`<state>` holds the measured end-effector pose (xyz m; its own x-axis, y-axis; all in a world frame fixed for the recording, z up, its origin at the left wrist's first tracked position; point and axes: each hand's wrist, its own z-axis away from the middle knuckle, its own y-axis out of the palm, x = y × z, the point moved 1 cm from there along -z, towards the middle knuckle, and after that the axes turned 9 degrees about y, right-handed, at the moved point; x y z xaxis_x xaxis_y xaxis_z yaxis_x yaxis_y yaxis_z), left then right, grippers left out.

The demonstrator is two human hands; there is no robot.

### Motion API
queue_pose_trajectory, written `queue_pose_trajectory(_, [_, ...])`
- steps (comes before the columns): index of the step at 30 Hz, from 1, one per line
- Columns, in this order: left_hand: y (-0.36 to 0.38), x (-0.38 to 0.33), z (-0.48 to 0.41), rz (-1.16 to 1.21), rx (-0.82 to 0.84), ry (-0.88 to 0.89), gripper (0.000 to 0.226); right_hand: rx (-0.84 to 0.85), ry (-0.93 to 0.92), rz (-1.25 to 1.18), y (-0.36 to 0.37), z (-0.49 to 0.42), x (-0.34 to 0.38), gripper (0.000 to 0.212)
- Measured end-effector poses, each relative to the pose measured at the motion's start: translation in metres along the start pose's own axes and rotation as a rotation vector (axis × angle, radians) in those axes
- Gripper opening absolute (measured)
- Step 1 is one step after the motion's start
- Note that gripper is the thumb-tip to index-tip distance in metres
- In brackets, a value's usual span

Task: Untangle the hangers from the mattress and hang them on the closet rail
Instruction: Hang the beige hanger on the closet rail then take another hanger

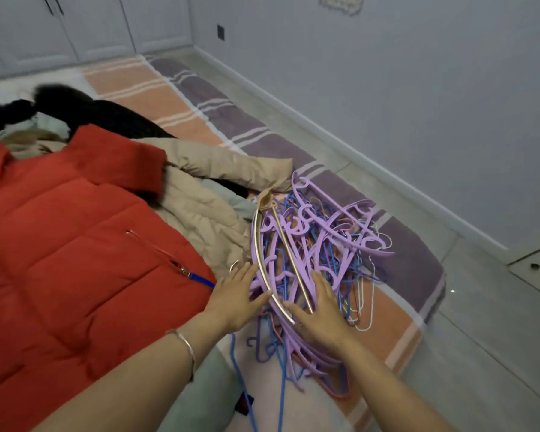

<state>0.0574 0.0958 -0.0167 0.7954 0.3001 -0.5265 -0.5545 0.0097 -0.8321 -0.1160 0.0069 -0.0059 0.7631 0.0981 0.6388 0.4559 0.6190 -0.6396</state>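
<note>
Hangers: a tangled heap of hangers [328, 244] in purple, blue, white and pink lies on the near right part of the mattress [396, 310], just right of the coats.
Gold hanger: the gold hanger [256, 251] lies on top of the heap, its curved bar running from far to near between the two hands.
Left hand: the left hand [234, 297] has its fingers straight and spread at the heap's left edge, the thumb just beside the gold bar.
Right hand: the right hand [320, 310] lies flat on the heap, fingers straight, thumb pointing towards the curved bar.
Mattress cover: orange and purple stripes.
Clothes: a red padded jacket [75, 232] at near left, a beige coat [200, 207] beside it, a black garment [116, 120] farther off.
Wrist: a thin bracelet [186, 346] on the left.
Far left: pale closet doors [100, 29].
</note>
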Motion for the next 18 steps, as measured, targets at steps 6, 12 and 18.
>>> queue_pose_trajectory(6, [0.055,0.016,-0.01,0.077,0.017,-0.001,0.096,-0.055,-0.087,-0.062,0.037,-0.022,-0.032,0.084])
queue_pose_trajectory(12, [0.081,0.024,-0.012,0.048,0.043,-0.029,0.065,-0.13,-0.077,0.053,0.052,-0.028,-0.048,0.084])
queue_pose_trajectory(18, [0.05,-0.018,-0.02,0.818,-0.178,-0.189,0.042,-0.085,-0.077,-0.308,0.03,-0.01,-0.026,0.058])
